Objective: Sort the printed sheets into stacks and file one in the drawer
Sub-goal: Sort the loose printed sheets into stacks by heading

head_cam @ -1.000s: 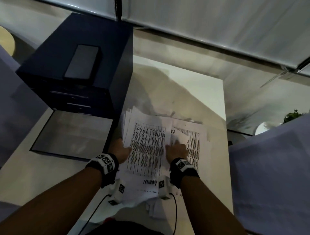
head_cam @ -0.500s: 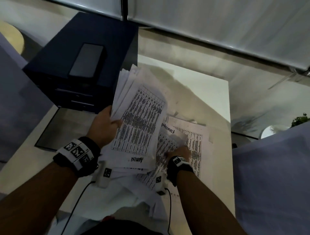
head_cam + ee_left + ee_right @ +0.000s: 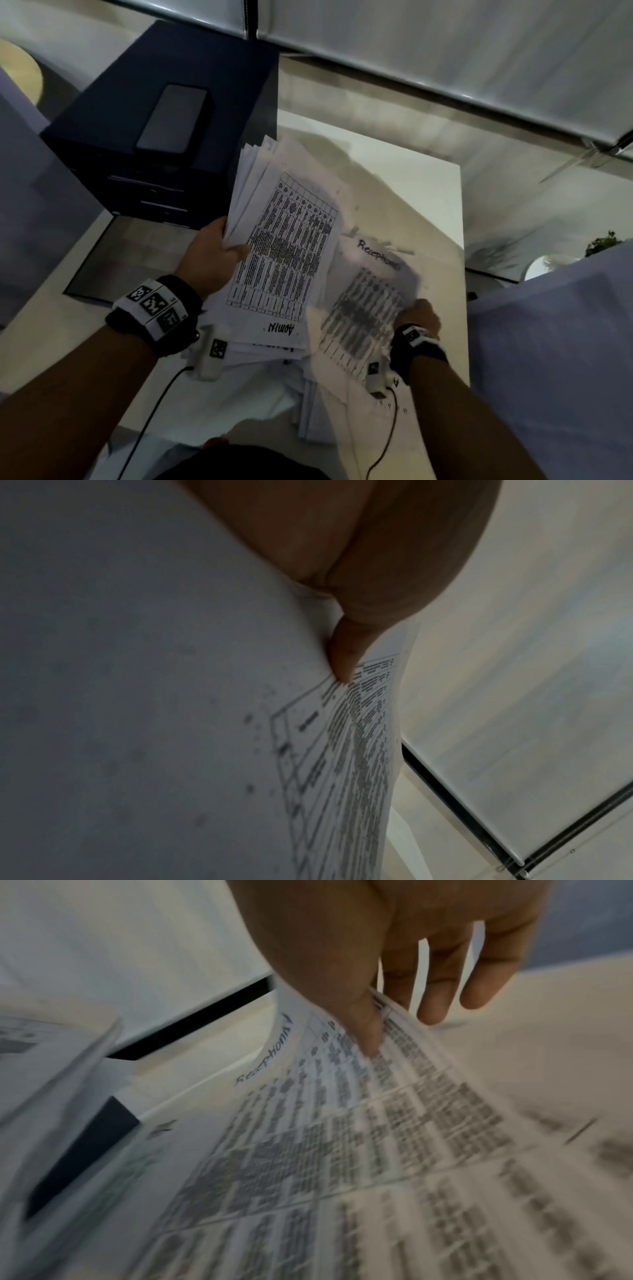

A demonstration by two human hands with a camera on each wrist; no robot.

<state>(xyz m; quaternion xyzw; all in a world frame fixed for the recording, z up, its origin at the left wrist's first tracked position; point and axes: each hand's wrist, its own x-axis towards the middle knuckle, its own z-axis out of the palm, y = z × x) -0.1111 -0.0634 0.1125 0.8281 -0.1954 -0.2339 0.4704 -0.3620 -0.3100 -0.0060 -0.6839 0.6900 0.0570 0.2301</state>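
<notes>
Since half a second ago the left hand (image 3: 214, 255) has lifted its bundle a little higher, and the right hand (image 3: 419, 313) has peeled a sheet up off the table (image 3: 442, 212) where before it lay on the papers.

From the head view, the left hand grips the left edge of a thick stack of printed sheets (image 3: 284, 240), thumb on top, holding it tilted above the table; the top sheet carries "ADMIN" handwritten at its near end. The right hand pinches the right edge of a single printed sheet (image 3: 370, 301) headed "Reception", blurred and raised beside the stack. More loose papers (image 3: 315, 411) lie under both on the table's near part. A dark blue drawer cabinet (image 3: 164, 102) stands at the far left with a phone (image 3: 174, 118) lying on top, and an open drawer (image 3: 137, 260) lies in front of it.

Left wrist view: the thumb (image 3: 346, 653) presses on the printed table of the top sheet (image 3: 342, 750), the stack clamped beneath it.

Right wrist view: the thumb (image 3: 363, 1020) and forefinger pinch the curling "Reception" sheet (image 3: 342, 1137), while the other fingers (image 3: 435, 988) hang straight behind it.
</notes>
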